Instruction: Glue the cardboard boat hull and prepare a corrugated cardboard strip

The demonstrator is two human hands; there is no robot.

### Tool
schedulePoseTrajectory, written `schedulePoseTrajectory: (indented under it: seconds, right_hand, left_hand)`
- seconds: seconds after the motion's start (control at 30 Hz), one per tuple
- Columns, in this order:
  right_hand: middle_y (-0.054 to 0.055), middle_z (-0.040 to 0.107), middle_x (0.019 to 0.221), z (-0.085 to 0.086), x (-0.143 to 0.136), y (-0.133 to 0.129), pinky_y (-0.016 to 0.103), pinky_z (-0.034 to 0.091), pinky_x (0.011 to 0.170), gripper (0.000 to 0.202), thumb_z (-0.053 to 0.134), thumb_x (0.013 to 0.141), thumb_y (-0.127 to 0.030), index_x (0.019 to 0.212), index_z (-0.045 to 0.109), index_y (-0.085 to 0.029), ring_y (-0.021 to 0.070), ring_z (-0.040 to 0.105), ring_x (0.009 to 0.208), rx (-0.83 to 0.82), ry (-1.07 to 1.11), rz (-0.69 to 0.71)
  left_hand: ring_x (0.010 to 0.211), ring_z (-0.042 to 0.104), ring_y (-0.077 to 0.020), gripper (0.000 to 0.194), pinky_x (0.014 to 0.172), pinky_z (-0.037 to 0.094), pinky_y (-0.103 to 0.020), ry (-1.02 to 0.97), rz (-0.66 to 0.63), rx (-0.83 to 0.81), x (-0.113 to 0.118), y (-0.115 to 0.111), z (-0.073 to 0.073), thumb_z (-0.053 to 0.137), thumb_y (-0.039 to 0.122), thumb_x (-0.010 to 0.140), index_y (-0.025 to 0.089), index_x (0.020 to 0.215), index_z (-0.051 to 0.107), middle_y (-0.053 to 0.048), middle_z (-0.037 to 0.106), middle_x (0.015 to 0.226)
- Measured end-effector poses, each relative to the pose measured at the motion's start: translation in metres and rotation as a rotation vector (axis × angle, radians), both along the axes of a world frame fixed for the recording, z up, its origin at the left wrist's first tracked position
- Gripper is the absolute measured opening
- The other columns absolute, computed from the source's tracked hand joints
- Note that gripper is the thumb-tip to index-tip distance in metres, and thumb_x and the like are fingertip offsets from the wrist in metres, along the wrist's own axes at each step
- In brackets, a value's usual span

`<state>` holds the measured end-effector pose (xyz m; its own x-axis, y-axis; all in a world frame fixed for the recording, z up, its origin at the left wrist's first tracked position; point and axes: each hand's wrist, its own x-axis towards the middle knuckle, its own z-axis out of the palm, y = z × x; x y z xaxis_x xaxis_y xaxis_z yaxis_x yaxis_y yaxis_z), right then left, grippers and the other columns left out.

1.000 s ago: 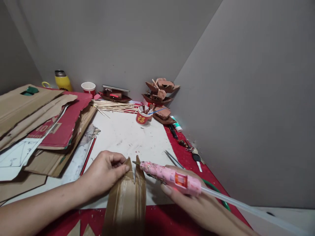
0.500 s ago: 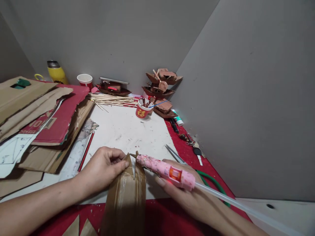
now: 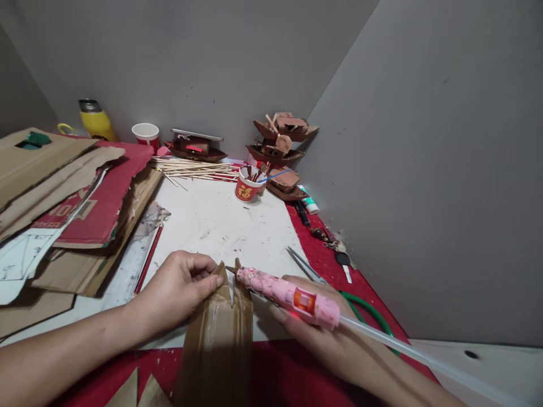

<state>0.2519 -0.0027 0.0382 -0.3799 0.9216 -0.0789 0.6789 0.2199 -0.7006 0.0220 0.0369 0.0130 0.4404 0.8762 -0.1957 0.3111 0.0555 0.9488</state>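
My left hand (image 3: 189,282) pinches one pointed flap at the top of a folded brown cardboard piece (image 3: 216,345). In my right hand (image 3: 314,333) is a pink glue gun (image 3: 280,294), its fingers wrapped round the handle below. The gun's metal nozzle touches or nearly touches the inner edge of the pinched flap, beside a notch between two points. A long translucent glue stick (image 3: 394,339) runs out of the gun's back end. Green-handled scissors (image 3: 305,265) lie behind my right hand, partly hidden by it.
Cardboard sheets (image 3: 63,192) are piled at left. Thin wooden sticks (image 3: 195,168), a red paper cup (image 3: 248,186) and several model boats (image 3: 284,147) stand at the back. Keys (image 3: 343,259) and a marker (image 3: 301,213) lie along the right wall. Pointed cardboard scraps (image 3: 127,390) are at front.
The view has shifted very slightly. Both hands keep their hold, and the glue gun's nozzle stays at the flap of the cardboard.
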Motion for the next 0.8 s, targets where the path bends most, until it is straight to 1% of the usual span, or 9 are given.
schedulePoseTrajectory:
  seconds: [0.1,0.17,0.3,0.47,0.63,0.8]
  right_hand:
    - [0.005,0.069,0.080,-0.0021,0.0015,-0.0010,0.029,0.053,0.069,0.026,0.054,0.087,-0.038,0.098,0.070,-0.020,0.0210,0.065,0.076,-0.012,0.029,-0.022]
    - [0.005,0.070,0.083,-0.0032,0.0022,-0.0013,0.029,0.054,0.070,0.028,0.054,0.088,-0.037,0.103,0.070,-0.021,0.0215,0.066,0.078,-0.018,0.038,-0.032]
    - [0.005,0.071,0.083,-0.0038,0.0019,-0.0010,0.030,0.055,0.076,0.030,0.052,0.089,-0.036,0.109,0.069,-0.022,0.0234,0.067,0.087,-0.010,0.036,-0.002]
    - [0.006,0.072,0.089,-0.0026,0.0004,-0.0004,0.032,0.055,0.080,0.032,0.051,0.090,-0.035,0.116,0.067,-0.023,0.0250,0.066,0.096,0.030,0.030,0.012]
    - [0.006,0.071,0.086,0.0002,-0.0015,-0.0009,0.035,0.056,0.080,0.037,0.047,0.092,-0.035,0.123,0.063,-0.025,0.0250,0.068,0.092,0.033,0.036,0.041]
    - [0.005,0.071,0.081,0.0000,0.0009,-0.0016,0.030,0.056,0.074,0.029,0.052,0.089,-0.036,0.109,0.070,-0.024,0.0222,0.068,0.082,0.027,0.016,0.020]
  left_hand:
    - [0.057,0.040,-0.0101,0.025,0.054,0.032,-0.023,0.002,0.003,-0.001,0.0004,0.0004,-0.0005,0.053,0.031,0.080,0.012,0.063,0.057,0.003,0.047,0.059]
    - [0.057,0.039,-0.0099,0.024,0.054,0.031,-0.023,-0.002,0.000,-0.005,0.0008,0.0008,-0.0008,0.053,0.030,0.080,0.013,0.064,0.057,0.003,0.046,0.058]
    - [0.055,0.037,-0.0093,0.025,0.053,0.030,-0.022,-0.003,0.006,-0.004,0.0012,0.0011,-0.0014,0.054,0.030,0.080,0.013,0.061,0.056,0.004,0.045,0.057]
    - [0.057,0.040,-0.0101,0.023,0.054,0.031,-0.022,-0.004,-0.009,-0.010,0.0003,-0.0003,-0.0027,0.053,0.028,0.080,0.013,0.064,0.059,0.003,0.046,0.058]
    - [0.058,0.040,-0.0104,0.023,0.054,0.032,-0.022,-0.010,-0.014,-0.010,0.0001,-0.0005,-0.0032,0.053,0.029,0.081,0.013,0.066,0.059,0.002,0.048,0.060]
    - [0.057,0.038,-0.0093,0.023,0.054,0.031,-0.021,-0.024,-0.010,-0.005,0.0014,0.0008,-0.0017,0.054,0.027,0.081,0.013,0.063,0.057,0.004,0.046,0.058]
